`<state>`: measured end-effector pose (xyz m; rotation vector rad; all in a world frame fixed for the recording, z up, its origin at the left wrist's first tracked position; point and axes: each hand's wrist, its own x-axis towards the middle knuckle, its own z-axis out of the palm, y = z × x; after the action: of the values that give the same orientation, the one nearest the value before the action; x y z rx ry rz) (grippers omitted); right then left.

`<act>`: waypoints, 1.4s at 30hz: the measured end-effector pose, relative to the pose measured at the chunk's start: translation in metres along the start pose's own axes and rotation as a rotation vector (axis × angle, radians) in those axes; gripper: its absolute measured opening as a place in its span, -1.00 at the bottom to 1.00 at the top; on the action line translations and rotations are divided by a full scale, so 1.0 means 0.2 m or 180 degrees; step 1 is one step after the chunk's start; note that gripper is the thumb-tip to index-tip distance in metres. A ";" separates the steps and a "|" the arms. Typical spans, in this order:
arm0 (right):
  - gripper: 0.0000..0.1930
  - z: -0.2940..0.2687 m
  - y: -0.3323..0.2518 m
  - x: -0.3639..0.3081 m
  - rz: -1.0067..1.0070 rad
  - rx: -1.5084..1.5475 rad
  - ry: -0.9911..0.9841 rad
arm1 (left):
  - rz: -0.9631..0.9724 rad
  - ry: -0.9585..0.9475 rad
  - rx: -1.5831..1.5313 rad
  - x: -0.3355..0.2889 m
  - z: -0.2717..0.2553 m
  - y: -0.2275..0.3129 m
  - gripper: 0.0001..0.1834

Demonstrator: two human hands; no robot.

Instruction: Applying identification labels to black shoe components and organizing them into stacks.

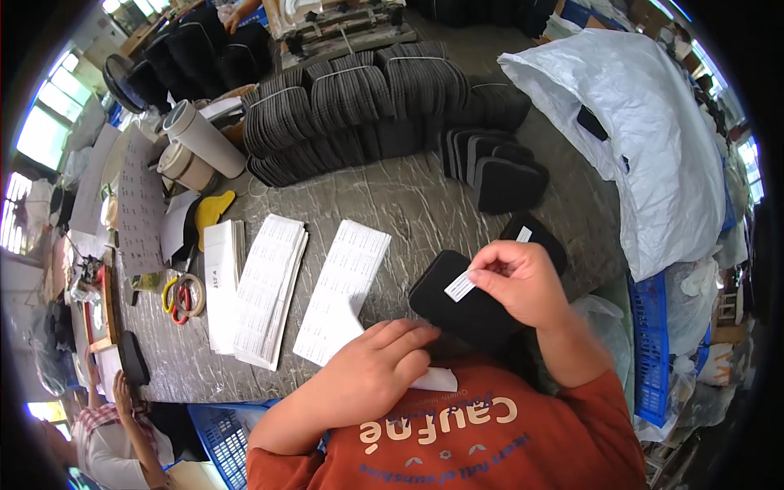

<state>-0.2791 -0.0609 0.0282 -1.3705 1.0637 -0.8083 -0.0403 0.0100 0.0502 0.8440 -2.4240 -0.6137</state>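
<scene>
My right hand (523, 282) pinches one end of a small white printed label (459, 287) between thumb and fingers. The label lies over the face of a black rounded pad (433, 282), in front of my chest. Behind that hand, a second black pad (545, 233) bears a similar white label (524, 234). My left hand (376, 367) is closed, fingers bent, at the near end of a long sheet of labels (343, 278). A white paper end (437, 380) comes out beneath its thumb; the exact grip is partly hidden.
Stacked label sheets (265, 286), scissors (181, 298) and a tape roll (192, 294) lie to the left. Bundled black pads (351, 90) line the back, with loose pads (510, 184) nearer. A white tumbler (204, 139) stands back left; a big white sack (645, 122) fills the right.
</scene>
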 end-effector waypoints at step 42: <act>-0.79 0.12 0.14 0.05 -0.1563 -0.2308 0.0870 | -0.0318 -0.0028 0.0353 0.08 0.19 -0.09 -0.87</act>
<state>-0.2579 -0.0594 -0.0027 -2.2408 1.3225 -1.0351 -0.0658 -0.0029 0.0151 1.0148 -2.4542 -0.5242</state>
